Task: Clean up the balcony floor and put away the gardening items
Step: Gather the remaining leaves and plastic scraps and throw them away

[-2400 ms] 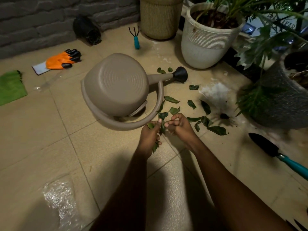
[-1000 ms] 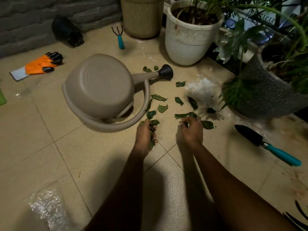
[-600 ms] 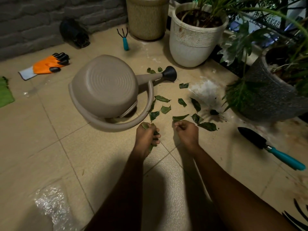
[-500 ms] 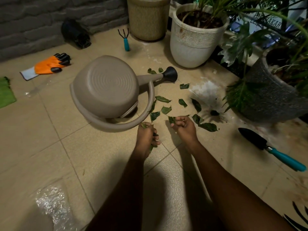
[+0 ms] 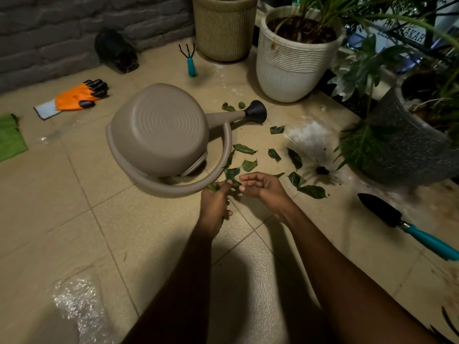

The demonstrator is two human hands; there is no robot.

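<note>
Several green leaves [image 5: 249, 165] lie scattered on the tiled floor to the right of a tipped-over taupe watering can [image 5: 161, 130]. My left hand [image 5: 214, 206] grips a bunch of gathered leaves, some poking out above and below the fist. My right hand [image 5: 263, 188] hovers right beside it with fingers loosely curled towards the left hand; whether it holds a leaf is unclear. A black trowel with a teal handle [image 5: 402, 222] lies at the right. A small teal-handled hand rake [image 5: 190, 59] stands near the wall. An orange and black glove [image 5: 74, 98] lies at the left.
A white pot [image 5: 295, 63], a beige ribbed pot [image 5: 223, 28] and a dark grey pot [image 5: 407, 145] with plants line the back and right. A black pot [image 5: 116, 50] lies by the brick wall. A green cloth [image 5: 10, 137] sits far left, clear plastic [image 5: 77, 304] lower left.
My right hand picked a leaf off the floor, closed on it, then moved left to the left hand and relaxed its fingers. The left hand kept its bunch of leaves.
</note>
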